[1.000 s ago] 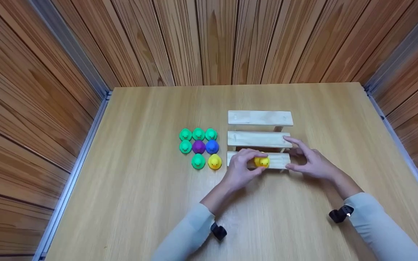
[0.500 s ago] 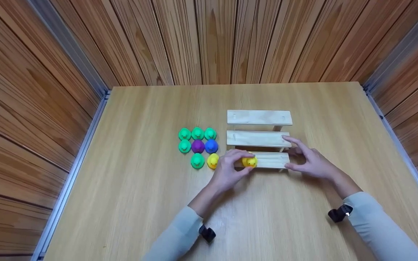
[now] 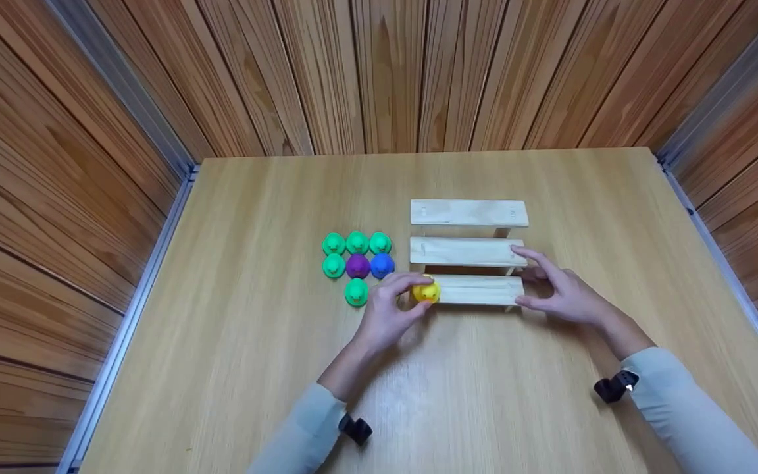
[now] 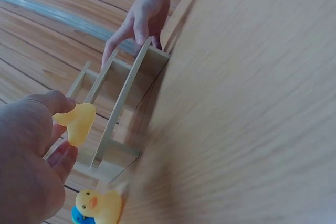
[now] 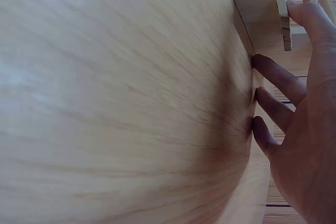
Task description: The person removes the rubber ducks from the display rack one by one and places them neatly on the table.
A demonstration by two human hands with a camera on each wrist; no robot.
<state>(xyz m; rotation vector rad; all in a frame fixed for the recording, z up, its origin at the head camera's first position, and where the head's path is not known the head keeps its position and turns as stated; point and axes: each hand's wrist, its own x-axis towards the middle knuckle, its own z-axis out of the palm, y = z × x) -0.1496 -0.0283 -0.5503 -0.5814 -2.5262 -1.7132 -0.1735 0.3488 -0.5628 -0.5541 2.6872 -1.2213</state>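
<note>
My left hand (image 3: 382, 316) pinches a yellow rubber duck (image 3: 426, 292) between thumb and fingers, at the left end of the lowest step of a three-tier wooden stand (image 3: 468, 251). In the left wrist view the held duck (image 4: 80, 123) is beside the steps, off the tabletop. Another yellow duck (image 4: 105, 206) sits on the table below; the left hand hides it in the head view. At the stand's right end, my right hand (image 3: 566, 296) touches the steps with spread thumb and index finger. Its other fingers (image 5: 273, 108) rest on the table in the right wrist view.
Left of the stand, several green ducks (image 3: 357, 242), a purple duck (image 3: 358, 266) and a blue duck (image 3: 382, 265) stand in close rows on the wooden table (image 3: 254, 368). Wood-panelled walls (image 3: 392, 72) enclose the back and sides.
My left hand has moved left along the lowest step with the yellow duck, from near its middle to its left end. The right hand stays at the stand's right end.
</note>
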